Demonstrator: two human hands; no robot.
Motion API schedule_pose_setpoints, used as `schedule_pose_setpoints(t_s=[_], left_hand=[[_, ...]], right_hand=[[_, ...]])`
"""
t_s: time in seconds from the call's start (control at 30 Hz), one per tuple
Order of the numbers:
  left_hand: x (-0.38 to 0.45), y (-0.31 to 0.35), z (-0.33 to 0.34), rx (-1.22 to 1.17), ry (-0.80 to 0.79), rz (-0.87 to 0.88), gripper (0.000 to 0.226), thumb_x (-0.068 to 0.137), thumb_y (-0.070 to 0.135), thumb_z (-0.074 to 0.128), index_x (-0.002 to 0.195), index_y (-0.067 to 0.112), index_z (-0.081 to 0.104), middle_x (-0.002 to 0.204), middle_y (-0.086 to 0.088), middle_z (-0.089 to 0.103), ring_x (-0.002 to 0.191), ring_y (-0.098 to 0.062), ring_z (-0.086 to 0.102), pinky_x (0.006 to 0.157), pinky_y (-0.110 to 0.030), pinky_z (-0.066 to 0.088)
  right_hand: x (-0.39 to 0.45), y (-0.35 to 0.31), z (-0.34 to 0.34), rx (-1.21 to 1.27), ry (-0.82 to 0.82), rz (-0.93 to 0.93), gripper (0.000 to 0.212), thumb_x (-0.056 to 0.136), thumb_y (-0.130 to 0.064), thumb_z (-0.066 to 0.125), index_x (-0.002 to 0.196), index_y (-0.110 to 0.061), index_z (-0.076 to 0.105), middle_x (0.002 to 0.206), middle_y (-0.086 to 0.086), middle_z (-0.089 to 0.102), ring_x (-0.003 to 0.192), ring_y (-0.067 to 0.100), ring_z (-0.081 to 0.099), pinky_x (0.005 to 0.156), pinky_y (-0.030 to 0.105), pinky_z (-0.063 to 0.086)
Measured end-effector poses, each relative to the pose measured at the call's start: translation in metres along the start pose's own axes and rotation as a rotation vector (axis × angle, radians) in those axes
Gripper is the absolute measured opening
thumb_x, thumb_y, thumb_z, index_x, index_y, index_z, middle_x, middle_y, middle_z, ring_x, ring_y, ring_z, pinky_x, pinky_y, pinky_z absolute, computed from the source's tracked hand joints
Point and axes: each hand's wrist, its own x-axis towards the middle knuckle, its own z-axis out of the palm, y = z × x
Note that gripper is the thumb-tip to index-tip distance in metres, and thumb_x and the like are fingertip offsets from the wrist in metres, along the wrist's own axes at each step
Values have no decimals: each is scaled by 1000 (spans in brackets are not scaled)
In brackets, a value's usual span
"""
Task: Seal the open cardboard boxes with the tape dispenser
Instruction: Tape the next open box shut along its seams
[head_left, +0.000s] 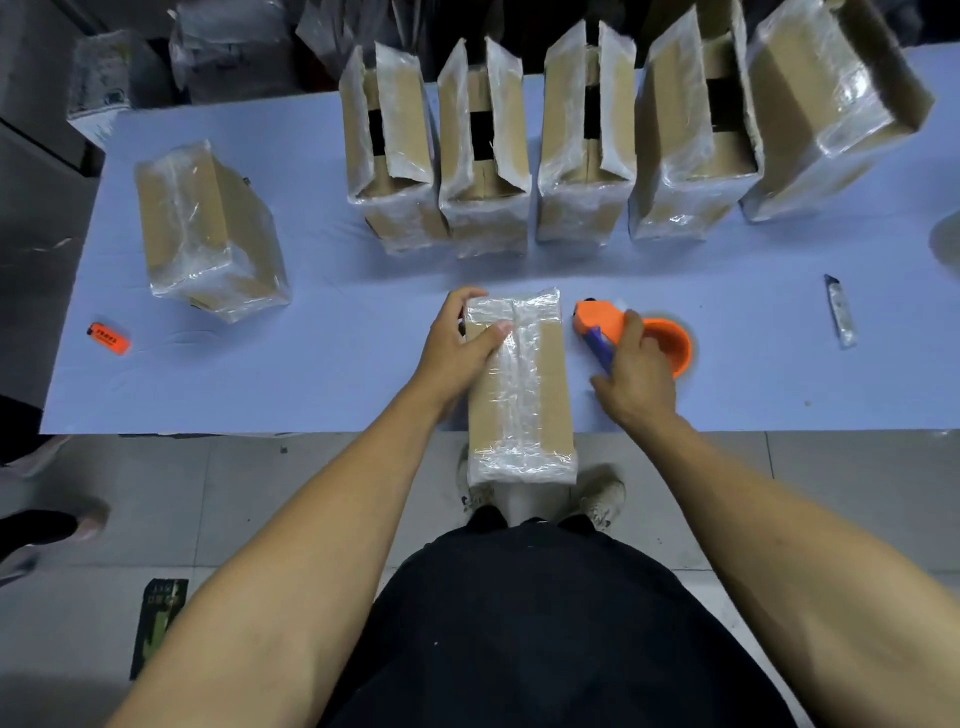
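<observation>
The left hand (457, 338) is gripping the far end of a long brown cardboard box wrapped in clear tape (519, 384), thumb lying across its top and fingers curling over the far left corner. This box is lying lengthwise over the near edge of the pale blue bench (322, 364), its near end overhanging. Just beside it, the right hand (636, 369) is holding the orange tape dispenser with a blue handle (623, 332), fingers wrapping around it. Five open-flapped, tape-covered cardboard boxes (483, 156) are standing in a row along the far side. A closed taped cardboard box (208, 234) is sitting apart, far left. A small orange lighter (108, 338) is lying near the left edge, and a grey utility knife (840, 312) is lying at the right.
</observation>
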Motion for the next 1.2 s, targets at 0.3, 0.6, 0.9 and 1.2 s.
schedule_pose_setpoints(t_s=[0.3, 0.6, 0.9, 1.2], left_hand=[[4, 13, -4, 65, -53, -80, 35, 93, 21, 69, 121, 25, 48, 110, -2, 62, 83, -14, 65, 78, -32, 58], [4, 81, 4, 335, 140, 244, 30, 98, 35, 62, 123, 18, 63, 124, 1, 62, 111, -12, 58, 100, -33, 47], [-7, 137, -5, -305, -115, 74, 25, 100, 35, 58, 87, 17, 68, 79, 0, 69, 82, -18, 65, 71, -29, 53], [-1, 114, -17, -13, 72, 249, 28, 100, 11, 58, 76, 14, 72, 65, 2, 66, 57, -7, 60, 59, -26, 56]], right_hand=[[7, -13, -56, 232, 130, -25, 44, 86, -17, 55, 129, -13, 48, 114, 7, 63, 95, 30, 58, 71, 33, 41], [1, -56, -119, 60, 275, -431, 45, 81, -32, 71, 119, -21, 49, 100, -6, 60, 80, 21, 55, 64, 34, 45], [10, -83, -147, 108, 224, -758, 46, 78, -28, 77, 114, -17, 51, 99, 1, 61, 80, 22, 56, 68, 43, 51], [12, -87, -143, -82, 170, -841, 46, 81, -43, 70, 117, -22, 51, 96, -4, 58, 82, 19, 52, 68, 37, 47]])
